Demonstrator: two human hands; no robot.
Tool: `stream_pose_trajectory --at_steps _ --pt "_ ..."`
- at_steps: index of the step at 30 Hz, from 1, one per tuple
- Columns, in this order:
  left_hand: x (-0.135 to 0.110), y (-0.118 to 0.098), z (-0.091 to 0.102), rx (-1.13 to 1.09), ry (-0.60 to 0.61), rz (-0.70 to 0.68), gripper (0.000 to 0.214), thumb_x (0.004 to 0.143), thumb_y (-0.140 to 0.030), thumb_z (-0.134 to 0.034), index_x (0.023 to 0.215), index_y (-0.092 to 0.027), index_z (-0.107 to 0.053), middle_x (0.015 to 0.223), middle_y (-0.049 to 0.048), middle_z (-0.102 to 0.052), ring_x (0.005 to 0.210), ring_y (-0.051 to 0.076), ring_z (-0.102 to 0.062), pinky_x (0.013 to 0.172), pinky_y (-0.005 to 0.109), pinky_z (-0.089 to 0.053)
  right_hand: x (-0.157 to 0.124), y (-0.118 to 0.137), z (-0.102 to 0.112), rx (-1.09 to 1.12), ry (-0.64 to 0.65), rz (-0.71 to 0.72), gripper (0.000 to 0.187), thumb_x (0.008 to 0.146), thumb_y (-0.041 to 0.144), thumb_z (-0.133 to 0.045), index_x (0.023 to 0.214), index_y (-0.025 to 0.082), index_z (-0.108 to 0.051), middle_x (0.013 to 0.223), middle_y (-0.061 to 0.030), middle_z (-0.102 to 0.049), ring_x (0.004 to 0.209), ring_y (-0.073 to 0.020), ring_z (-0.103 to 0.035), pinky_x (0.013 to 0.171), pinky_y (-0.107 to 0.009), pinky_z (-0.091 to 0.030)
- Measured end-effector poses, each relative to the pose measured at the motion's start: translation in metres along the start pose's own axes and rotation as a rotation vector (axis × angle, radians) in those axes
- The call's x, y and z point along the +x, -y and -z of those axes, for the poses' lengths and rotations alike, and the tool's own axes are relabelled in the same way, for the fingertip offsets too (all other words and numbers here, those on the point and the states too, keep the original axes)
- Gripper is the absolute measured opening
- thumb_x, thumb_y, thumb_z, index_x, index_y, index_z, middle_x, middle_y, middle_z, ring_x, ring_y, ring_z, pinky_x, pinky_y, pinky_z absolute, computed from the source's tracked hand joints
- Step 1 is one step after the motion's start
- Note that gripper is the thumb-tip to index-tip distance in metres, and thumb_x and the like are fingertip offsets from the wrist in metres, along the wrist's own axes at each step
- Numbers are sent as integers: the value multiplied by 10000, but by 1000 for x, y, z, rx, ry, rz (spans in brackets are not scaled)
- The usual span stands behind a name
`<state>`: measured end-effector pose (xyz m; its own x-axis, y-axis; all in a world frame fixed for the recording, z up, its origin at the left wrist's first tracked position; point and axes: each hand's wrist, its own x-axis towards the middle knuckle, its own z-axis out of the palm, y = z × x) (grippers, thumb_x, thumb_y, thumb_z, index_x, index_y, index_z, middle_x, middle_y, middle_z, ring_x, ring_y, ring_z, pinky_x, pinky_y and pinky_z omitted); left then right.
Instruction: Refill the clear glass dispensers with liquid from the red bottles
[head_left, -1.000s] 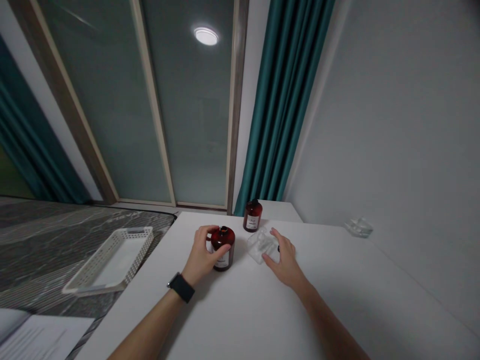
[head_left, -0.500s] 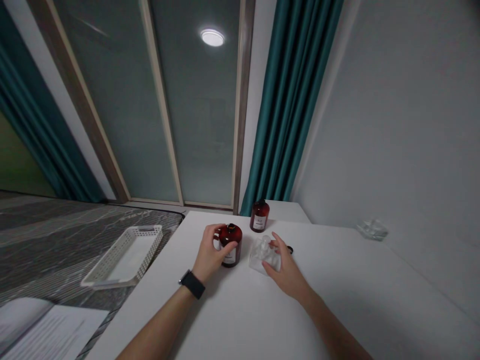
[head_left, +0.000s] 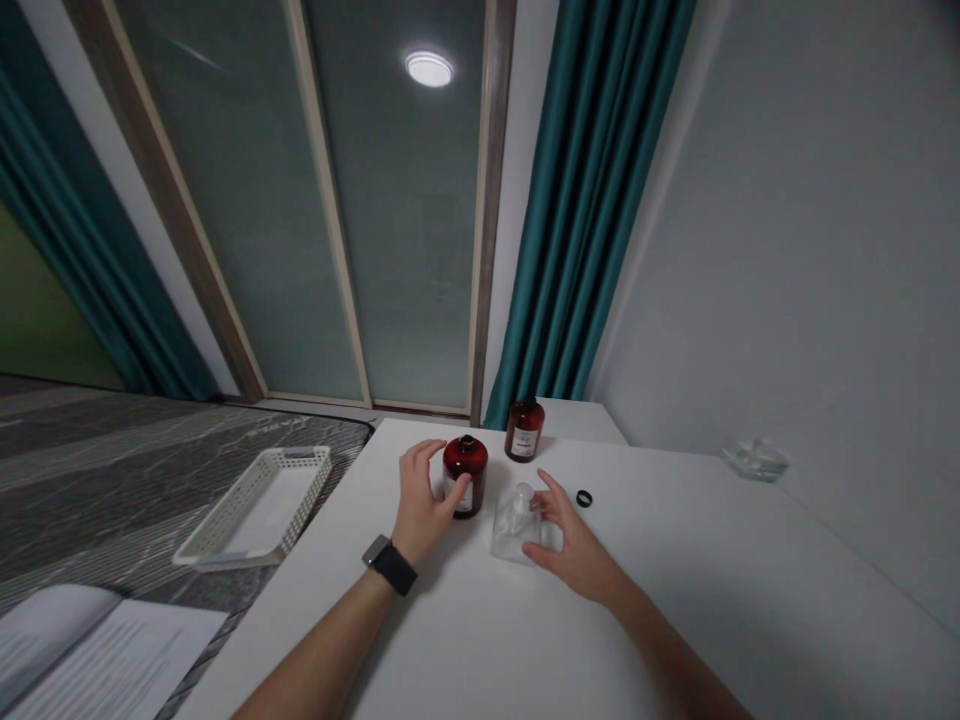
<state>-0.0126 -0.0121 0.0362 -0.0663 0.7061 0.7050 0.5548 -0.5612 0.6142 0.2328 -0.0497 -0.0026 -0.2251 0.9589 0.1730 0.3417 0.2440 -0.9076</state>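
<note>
My left hand (head_left: pixel 421 497) is beside an amber bottle (head_left: pixel 466 458) with a pale label, its fingers spread and a gap showing between palm and bottle. The left thumb overlaps the label; whether it touches cannot be told. A clear, squarish bottle (head_left: pixel 511 528) with a rounded neck stands to the right of the amber one. Next to its right side is my right hand (head_left: pixel 568 545), thumb and fingers apart, fingertips near the neck and thumb tip over the lower edge. On the table behind the right hand lies a small black ring (head_left: pixel 584 497).
A second amber bottle (head_left: pixel 524 430) stands toward the far edge of the white table (head_left: pixel 480 640). Farther right, near the wall, sits a clear glass dish (head_left: pixel 754 460). Left of the table are a white basket (head_left: pixel 196 540) and an open book (head_left: pixel 150 640).
The amber bottle by my left hand has shifted slightly away, and that hand's fingers have come off it. The clear bottle has moved left and nearer. The black ring is now fully visible.
</note>
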Motion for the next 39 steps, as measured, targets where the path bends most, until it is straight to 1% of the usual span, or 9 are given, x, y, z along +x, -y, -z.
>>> stream_pose_trajectory --at_steps 2,5,7,12,14,17,23,27,39 --pt "-5 -13 7 30 -4 -76 308 874 -264 -593 1169 -208 -526 1172 115 -574 1128 290 -523 994 493 -434 0 -2 0 59 50 -53 980 712 187 -743 1522 249 -195 1319 -114 -539 1179 -253 -570 1043 -474 -440" --pt "-15 -30 9 -88 125 -157 187 883 -213 -552 1069 -229 -561 1002 72 -641 978 250 -598 874 404 -495 0 -4 0 101 83 -72 983 669 162 -782 1498 252 -262 1311 -123 -556 1168 -268 -584 1013 -482 -459" --pt "-23 -38 6 -179 237 -112 204 888 -190 -551 1089 -228 -557 1008 67 -657 963 230 -622 854 370 -507 0 -3 -1 134 101 -61 989 652 144 -796 1490 255 -282 1309 -124 -560 1171 -271 -589 1024 -487 -449" --pt "-38 -46 -7 -308 413 93 470 879 -252 -601 1326 -220 -461 1273 116 -631 1173 257 -601 1005 421 -470 -4 5 1 250 209 -41 990 667 162 -813 1497 262 -281 1338 -126 -552 1222 -268 -567 1075 -498 -408" --pt "-39 -46 -10 -322 478 144 469 884 -277 -604 1335 -220 -485 1296 121 -626 1189 266 -596 1017 435 -464 -6 8 2 276 235 -9 987 678 202 -824 1500 261 -281 1356 -128 -543 1242 -268 -556 1095 -503 -387" --pt "-37 -45 -11 -345 554 175 346 897 -303 -587 1230 -210 -598 1244 117 -656 1165 272 -604 1019 440 -459 -7 11 2 249 237 15 993 691 227 -829 1510 262 -269 1376 -129 -532 1271 -273 -530 1106 -510 -375" --pt "-31 -43 -14 -448 562 301 302 825 -274 -638 1118 -200 -639 1115 90 -710 1069 267 -639 988 420 -472 -9 11 0 212 214 14 1027 687 169 -814 1525 283 -233 1333 -98 -553 1218 -248 -561 1088 -483 -402" --pt "-32 -40 -17 -453 538 300 179 794 -269 -660 955 -192 -660 991 70 -727 982 259 -654 940 396 -486 -9 10 -1 197 205 11 1098 662 161 -833 1539 303 -189 1300 -80 -565 1205 -241 -570 1089 -473 -403" --pt "-34 -43 -16 -455 496 293 152 777 -254 -686 916 -195 -677 957 62 -729 942 258 -662 889 384 -490 -11 22 -1 119 181 -37 1164 644 160 -838 1557 300 -129 1244 -73 -589 1178 -246 -576 1075 -478 -400"
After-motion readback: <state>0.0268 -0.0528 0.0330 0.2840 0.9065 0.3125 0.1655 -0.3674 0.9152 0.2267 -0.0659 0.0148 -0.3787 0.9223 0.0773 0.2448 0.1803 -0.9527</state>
